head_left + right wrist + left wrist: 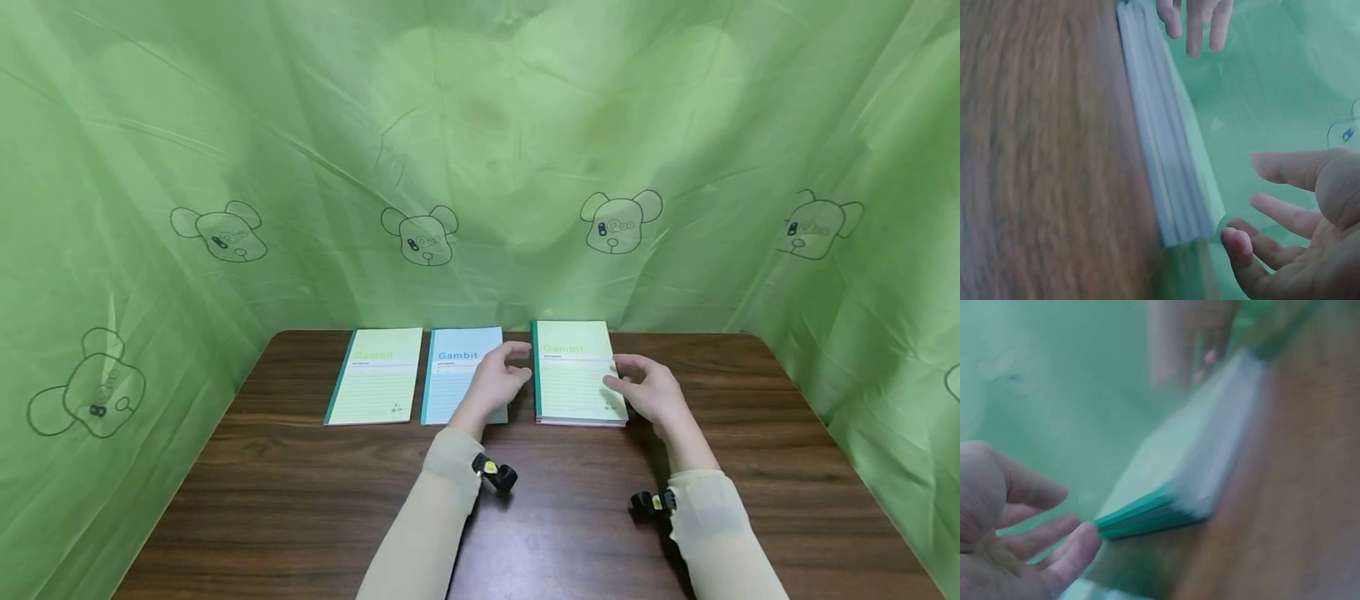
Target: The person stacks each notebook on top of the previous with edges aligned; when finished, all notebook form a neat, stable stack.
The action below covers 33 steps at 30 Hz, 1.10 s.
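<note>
Two hands are in view, both near the centre of the head frame. The left hand has its fingers parted and slightly bent, gripping nothing; its fingertips are at the green spine of a stack of notebooks, though whether they touch it I cannot tell. The right hand is at the stack's right edge, its thumb and fingers likewise spread and pinching nothing; contact there is also unclear.

That one stack lies flat just right of the frame's centre, topped by a pale green cover reading "Gambit". The right wrist view shows several layers of pages, too blurred for a sure count.

Two single notebooks lie to the left of the stack, apart from each other: a blue notebook around the middle, partly hidden by the left hand, and a pale green notebook left of it.

Two cream sleeves reach in from the bottom edge, with two small black devices at the wrists. Beneath everything is one brown wooden table. Green curtain fills the upper frame and both sides, showing five bear-head outlines and a sliver of a sixth at the right edge.
</note>
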### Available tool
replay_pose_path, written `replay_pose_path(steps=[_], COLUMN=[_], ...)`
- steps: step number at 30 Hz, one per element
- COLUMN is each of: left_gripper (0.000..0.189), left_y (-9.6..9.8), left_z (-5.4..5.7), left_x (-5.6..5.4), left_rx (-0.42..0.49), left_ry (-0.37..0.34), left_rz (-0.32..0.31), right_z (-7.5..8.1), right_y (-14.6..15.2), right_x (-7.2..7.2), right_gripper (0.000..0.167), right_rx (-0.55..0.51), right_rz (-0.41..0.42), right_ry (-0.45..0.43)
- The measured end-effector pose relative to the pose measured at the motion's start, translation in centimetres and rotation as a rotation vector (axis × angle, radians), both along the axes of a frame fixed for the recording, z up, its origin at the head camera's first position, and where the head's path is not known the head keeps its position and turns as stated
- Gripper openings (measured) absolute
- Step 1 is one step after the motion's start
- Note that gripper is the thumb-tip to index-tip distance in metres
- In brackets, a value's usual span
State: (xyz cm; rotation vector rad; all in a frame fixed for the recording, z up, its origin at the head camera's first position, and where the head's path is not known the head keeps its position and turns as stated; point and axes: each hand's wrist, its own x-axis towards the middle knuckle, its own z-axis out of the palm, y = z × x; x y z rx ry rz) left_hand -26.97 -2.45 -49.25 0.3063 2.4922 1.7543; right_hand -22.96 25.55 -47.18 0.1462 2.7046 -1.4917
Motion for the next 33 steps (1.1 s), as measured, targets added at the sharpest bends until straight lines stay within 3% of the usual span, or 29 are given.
replay_pose_path(steps=[6, 13, 17, 23, 27, 33], left_gripper=[0.042, 0.044, 0.041, 0.038, 0.038, 0.039], left_y=[-4.8, -10.2, -11.9, -12.9, -13.7, -14.5], left_z=[2.2, 2.7, 3.1, 3.7, 3.9, 3.7], left_x=[-0.3, -0.6, -0.5, 0.1, 0.5, 0.8], left_rx=[0.017, 0.050, 0.105, 0.180, 0.115, -0.068], left_ry=[0.041, 0.032, 0.020, -0.004, 0.005, 0.049], left_rz=[0.012, 0.112, 0.145, 0.128, 0.155, 0.205], right_z=[1.1, 1.3, 1.1, 0.8, 0.8, 0.6], right_y=[-1.8, -4.7, -6.2, -7.8, -8.9, -10.7], right_x=[0.3, 0.9, 1.1, 1.4, 1.3, 0.6], right_gripper=[0.054, 0.049, 0.047, 0.047, 0.048, 0.052], right_rx=[-0.012, -0.071, -0.099, -0.158, -0.186, -0.210], right_rz=[-0.004, 0.028, 0.047, 0.089, 0.118, 0.167], right_ry=[0.079, 0.105, 0.108, 0.093, 0.080, 0.055])
